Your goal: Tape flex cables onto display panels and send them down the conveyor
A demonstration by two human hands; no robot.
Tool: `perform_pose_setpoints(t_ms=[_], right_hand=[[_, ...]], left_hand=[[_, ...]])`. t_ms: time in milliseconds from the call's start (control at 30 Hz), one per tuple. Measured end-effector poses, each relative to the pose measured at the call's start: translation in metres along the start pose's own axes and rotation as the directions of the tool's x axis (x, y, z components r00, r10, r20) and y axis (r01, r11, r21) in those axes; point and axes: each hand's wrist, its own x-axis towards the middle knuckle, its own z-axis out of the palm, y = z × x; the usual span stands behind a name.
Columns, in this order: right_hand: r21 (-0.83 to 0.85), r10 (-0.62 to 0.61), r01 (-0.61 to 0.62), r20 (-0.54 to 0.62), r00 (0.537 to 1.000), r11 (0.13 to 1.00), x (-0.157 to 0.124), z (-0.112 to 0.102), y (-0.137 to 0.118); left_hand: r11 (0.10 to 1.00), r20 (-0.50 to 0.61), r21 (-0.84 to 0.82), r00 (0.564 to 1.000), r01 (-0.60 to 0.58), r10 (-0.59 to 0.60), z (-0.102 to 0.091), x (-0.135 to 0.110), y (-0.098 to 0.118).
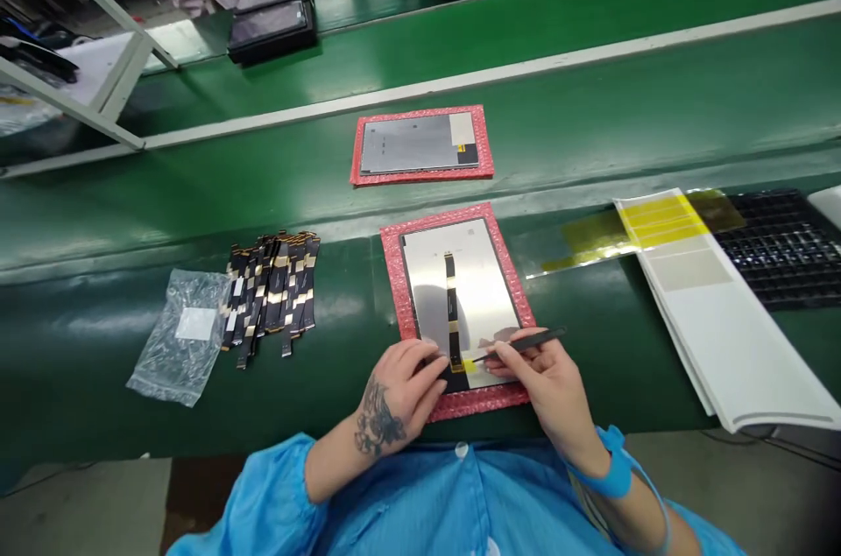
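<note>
In front of me a display panel (427, 276) with a silvery back lies on a pink bubble-wrap sheet (392, 263). A black flex cable (451, 298) with gold patches runs lengthwise along the panel. My right hand (550, 376) grips black tweezers (529, 341), their tip at a small piece of yellow tape (469, 366) beside the cable's lower end. My left hand (404, 385) rests at the panel's lower left, fingers apart and bent, fingertips by the cable's end. Whether those fingertips press on the cable is hard to see.
Loose flex cables (272, 289) lie in a pile at left, beside a clear plastic bag (180, 341). Another panel (413, 143) on pink wrap lies farther back. At right are white sheets (736, 320) with yellow tape strips (663, 219) and a black tray (781, 245).
</note>
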Motion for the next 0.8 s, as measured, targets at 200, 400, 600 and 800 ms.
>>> perform_pose_setpoints(t_ms=[200, 400, 600, 800], right_hand=[[-0.080, -0.074, 0.074, 0.001, 0.997, 0.994, -0.005, 0.008, 0.006], [-0.125, -0.109, 0.107, -0.013, 0.994, 0.986, -0.008, 0.011, 0.007], [-0.129, -0.150, 0.145, -0.024, 0.988, 0.981, -0.011, 0.012, 0.009], [-0.130, -0.165, 0.162, -0.013, 0.986, 0.978, -0.012, 0.014, 0.007]], left_hand=[[0.994, -0.147, 0.098, 0.988, 0.052, -0.038, 0.025, -0.028, 0.014], [0.993, -0.174, 0.100, 0.984, 0.062, -0.044, 0.022, -0.028, 0.014], [0.995, -0.161, 0.076, 0.986, 0.059, -0.046, 0.022, -0.028, 0.014], [0.996, -0.159, 0.058, 0.985, 0.074, -0.064, 0.021, -0.027, 0.015]])
